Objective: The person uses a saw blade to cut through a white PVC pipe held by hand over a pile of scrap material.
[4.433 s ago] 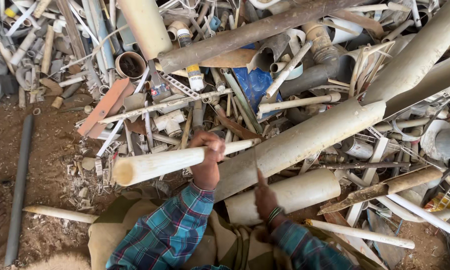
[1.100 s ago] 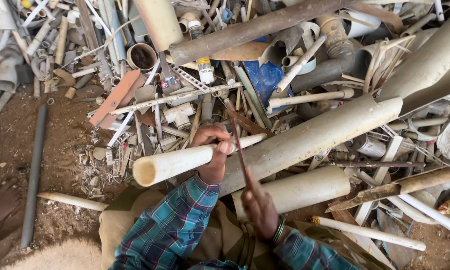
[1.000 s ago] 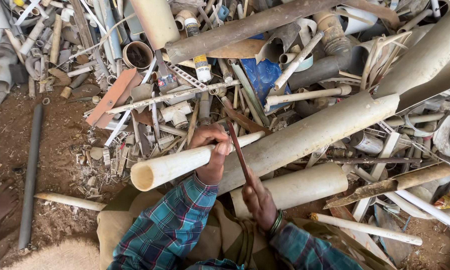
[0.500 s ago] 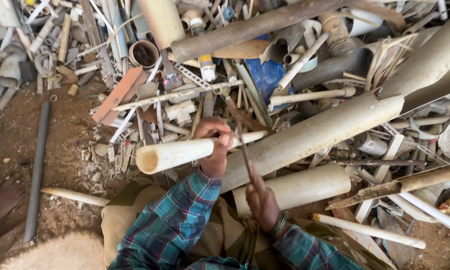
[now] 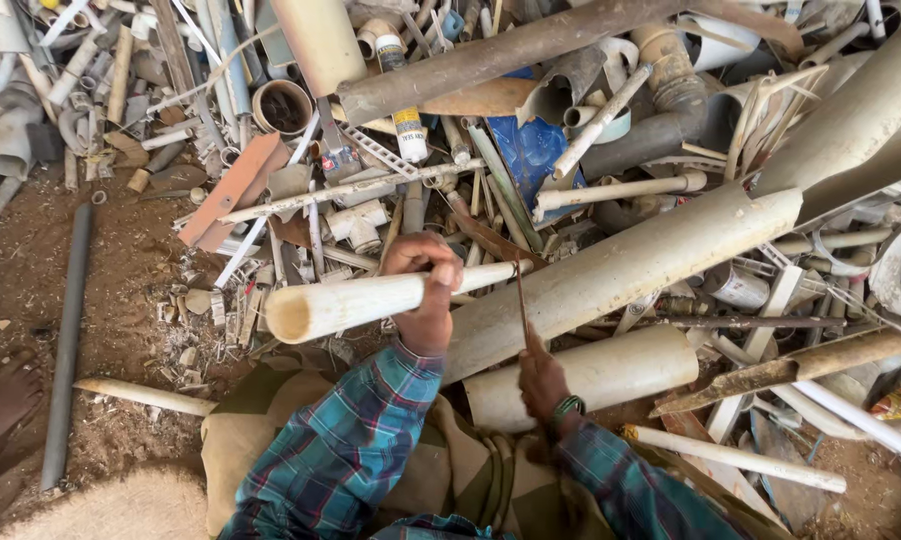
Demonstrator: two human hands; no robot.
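Left hand (image 5: 426,290) wraps its grip over a cream pipe (image 5: 371,300); right hand (image 5: 543,375) clasps a thin blade (image 5: 521,300) upright.

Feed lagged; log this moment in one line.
left hand: grips cream pipe | right hand: holds thin blade upright | pipe over scrap pile

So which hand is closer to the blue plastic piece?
Left. The left hand grips the cream pipe below the blue plastic piece. The right hand, holding a thin blade, sits farther down.
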